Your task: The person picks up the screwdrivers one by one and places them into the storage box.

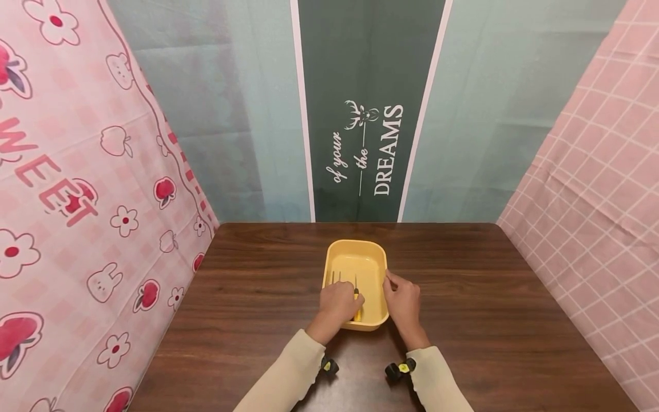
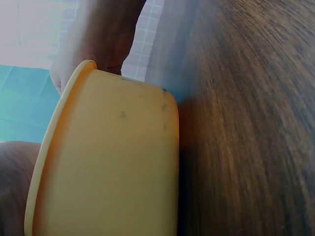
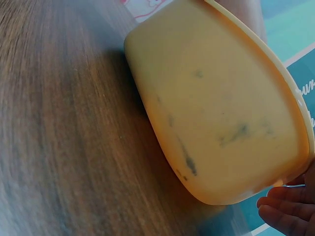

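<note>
A yellow plastic tray (image 1: 360, 327) stands on the brown table with screwdrivers in it. My left hand (image 1: 337, 300) reaches over its near left part, and the thumb and curled fingers close around the handle of a yellow-and-black screwdriver (image 1: 357, 312). That tool's thin shaft points away from me. Two more metal shafts (image 1: 339, 276) stick out beyond the knuckles; the hand hides their lower ends. At the right side my right hand (image 1: 404, 300) pinches the tray's rim. Its fingers (image 3: 285, 214) show by the tray's corner in the right wrist view.
The wood-grain table (image 1: 247, 320) extends around the tray. Behind it hangs a green cloth (image 1: 370, 57) with printed words. Pink patterned cloths (image 1: 592, 171) flank both sides. Dark smudges mark the tray's outer wall (image 3: 221, 98). A black strap device (image 1: 400, 369) is at each wrist.
</note>
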`<state>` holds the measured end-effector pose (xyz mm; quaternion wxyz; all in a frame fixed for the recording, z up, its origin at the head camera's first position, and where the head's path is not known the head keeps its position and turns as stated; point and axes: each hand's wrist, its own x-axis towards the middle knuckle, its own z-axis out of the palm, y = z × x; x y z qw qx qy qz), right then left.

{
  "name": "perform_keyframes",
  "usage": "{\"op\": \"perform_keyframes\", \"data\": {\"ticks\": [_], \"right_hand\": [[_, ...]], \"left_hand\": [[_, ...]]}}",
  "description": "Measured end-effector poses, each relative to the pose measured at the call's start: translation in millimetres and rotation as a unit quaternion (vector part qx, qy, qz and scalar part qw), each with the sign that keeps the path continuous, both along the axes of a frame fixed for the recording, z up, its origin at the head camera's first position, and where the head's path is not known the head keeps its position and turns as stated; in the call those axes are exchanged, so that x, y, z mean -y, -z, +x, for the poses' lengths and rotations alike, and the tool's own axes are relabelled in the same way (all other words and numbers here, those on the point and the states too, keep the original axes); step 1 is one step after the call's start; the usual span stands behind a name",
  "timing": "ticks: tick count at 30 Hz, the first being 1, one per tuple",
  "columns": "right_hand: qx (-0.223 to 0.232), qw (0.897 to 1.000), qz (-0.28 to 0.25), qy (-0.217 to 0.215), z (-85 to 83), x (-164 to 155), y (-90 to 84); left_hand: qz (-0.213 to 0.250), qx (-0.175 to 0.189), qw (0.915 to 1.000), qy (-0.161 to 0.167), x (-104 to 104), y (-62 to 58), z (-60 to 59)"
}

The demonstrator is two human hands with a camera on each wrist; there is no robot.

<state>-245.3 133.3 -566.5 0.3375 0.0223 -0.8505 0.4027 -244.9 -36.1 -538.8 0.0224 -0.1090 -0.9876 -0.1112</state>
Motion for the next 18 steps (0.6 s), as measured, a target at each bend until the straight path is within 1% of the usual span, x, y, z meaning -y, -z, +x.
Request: {"op": "perform_keyframes", "data": {"ticks": [11, 18], "right_hand": [[0.006, 1.000, 0.000, 0.002, 0.9, -0.1, -0.1], [0.004, 1.000, -0.001, 0.002, 0.9, 0.2, -0.1]], "left_hand": [[-0.011, 0.001, 0.9999, 0.005, -0.7, -1.1, 2.3], [-0.018, 0.008, 0.9998, 0.006, -0.8, -1.0, 3.2]]}}
